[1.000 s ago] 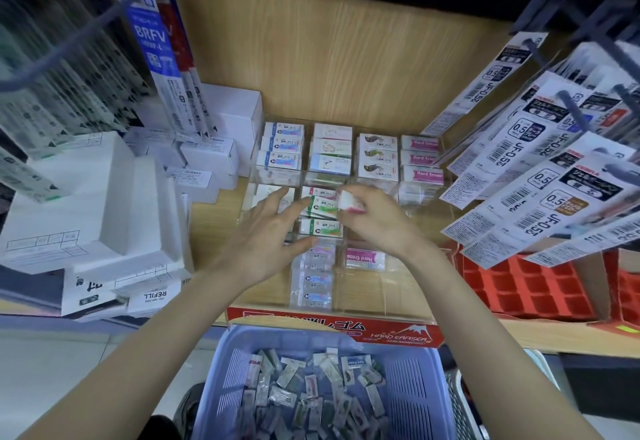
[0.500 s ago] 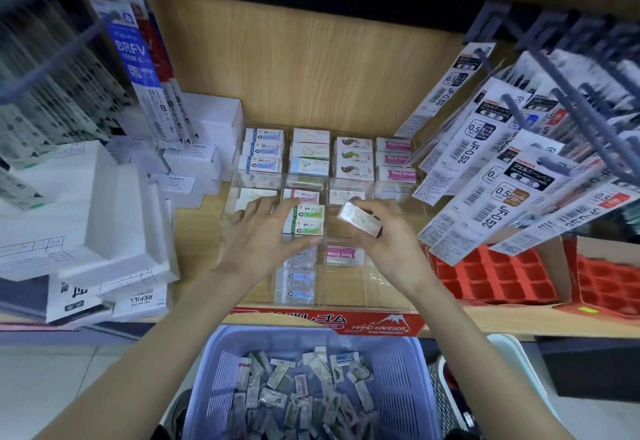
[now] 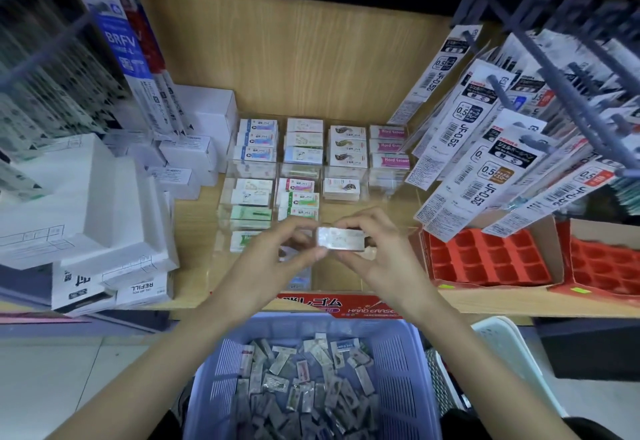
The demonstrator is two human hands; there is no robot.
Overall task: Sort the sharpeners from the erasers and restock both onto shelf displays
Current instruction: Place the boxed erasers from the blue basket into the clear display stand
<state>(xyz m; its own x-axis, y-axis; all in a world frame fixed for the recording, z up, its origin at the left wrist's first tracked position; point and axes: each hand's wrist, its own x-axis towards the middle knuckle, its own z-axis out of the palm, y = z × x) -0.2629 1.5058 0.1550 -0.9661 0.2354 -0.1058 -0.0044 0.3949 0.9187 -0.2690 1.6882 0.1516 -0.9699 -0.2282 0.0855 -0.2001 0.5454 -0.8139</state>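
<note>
Stationery shop, one shelf bay

Boxed erasers (image 3: 301,152) fill clear display compartments at twelve o'clock on a wooden shelf (image 3: 194,221); barcoded pen-refill packs (image 3: 485,176) hang from hooks at two o'clock; white stock boxes (image 3: 79,204) pile up at nine; a basket (image 3: 394,370) of loose wrapped stock sits at six.

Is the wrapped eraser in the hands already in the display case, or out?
Out. The left hand and right hand pinch the wrapped eraser by its ends, over the display case.

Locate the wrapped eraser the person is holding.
In the head view, the wrapped eraser is at centre frame, pinched between the left hand and right hand, over the shelf front, just beyond the purple basket.
</note>
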